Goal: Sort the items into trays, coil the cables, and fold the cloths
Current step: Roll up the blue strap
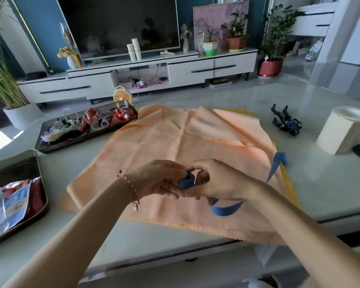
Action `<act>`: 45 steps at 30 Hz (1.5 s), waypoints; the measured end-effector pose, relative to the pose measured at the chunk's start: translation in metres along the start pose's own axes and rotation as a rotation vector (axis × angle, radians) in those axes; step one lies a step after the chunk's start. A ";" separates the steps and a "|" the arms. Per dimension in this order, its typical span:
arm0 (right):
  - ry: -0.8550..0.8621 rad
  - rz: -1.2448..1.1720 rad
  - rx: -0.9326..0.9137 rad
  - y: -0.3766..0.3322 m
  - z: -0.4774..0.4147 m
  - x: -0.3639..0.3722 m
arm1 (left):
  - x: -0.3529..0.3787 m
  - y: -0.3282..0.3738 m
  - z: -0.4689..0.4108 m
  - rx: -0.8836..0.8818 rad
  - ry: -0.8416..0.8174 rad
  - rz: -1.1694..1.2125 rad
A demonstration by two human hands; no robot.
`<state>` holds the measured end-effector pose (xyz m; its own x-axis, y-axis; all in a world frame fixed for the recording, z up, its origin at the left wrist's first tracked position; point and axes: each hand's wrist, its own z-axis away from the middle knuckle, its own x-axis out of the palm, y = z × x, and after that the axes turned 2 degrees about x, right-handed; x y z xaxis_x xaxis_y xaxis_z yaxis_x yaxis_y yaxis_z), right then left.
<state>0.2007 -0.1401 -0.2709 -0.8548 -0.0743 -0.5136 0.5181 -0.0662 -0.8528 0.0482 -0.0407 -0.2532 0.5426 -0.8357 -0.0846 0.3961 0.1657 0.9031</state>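
Left hand (160, 180) and right hand (217, 182) meet, forearms converging, both pinching the blue strap (186, 181)

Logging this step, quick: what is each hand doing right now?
Left hand: holds the rolled end of the blue strap.
Right hand: pinches the same strap.

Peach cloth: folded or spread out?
Spread. The peach cloth lies open and flat on the table, crease lines showing; only its far corners are turned over.
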 end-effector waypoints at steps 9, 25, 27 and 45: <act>0.265 0.212 -0.011 0.011 -0.008 0.004 | 0.015 -0.015 -0.013 0.053 0.161 0.179; -0.083 -0.047 0.059 0.013 0.000 -0.014 | -0.007 -0.001 -0.023 -0.053 -0.197 -0.036; -0.028 0.003 0.051 0.013 -0.001 -0.010 | -0.007 -0.003 -0.024 -0.042 -0.179 -0.050; 0.058 0.013 0.005 0.013 -0.003 -0.015 | 0.005 -0.001 -0.018 0.025 -0.003 0.063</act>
<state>0.2201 -0.1364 -0.2748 -0.8481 -0.0174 -0.5296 0.5294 -0.0707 -0.8454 0.0636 -0.0360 -0.2620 0.5636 -0.8257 -0.0263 0.3427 0.2047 0.9169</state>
